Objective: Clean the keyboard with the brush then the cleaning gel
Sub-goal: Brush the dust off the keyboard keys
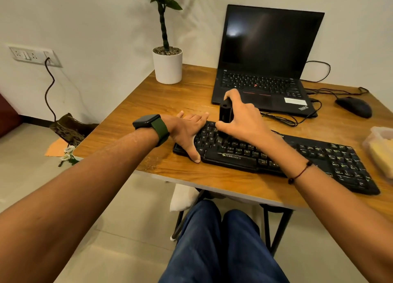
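Note:
A black keyboard [319, 155] lies slanted across the front of the wooden table [170, 100]. My right hand [244, 121] grips a black brush [225, 112] upright, its bristle end pressed on the keys near the keyboard's left part. My left hand [187, 132] lies flat with spread fingers on the keyboard's left end, thumb at the front edge. At the right edge of the view sits a clear plastic tub [380, 153] with yellow cleaning gel inside, partly cut off by the frame.
An open black laptop [265, 55] stands behind the keyboard, with cables and a black mouse [354, 106] to its right. A potted plant in a white pot [168, 67] is at the back left corner. My legs are under the table edge.

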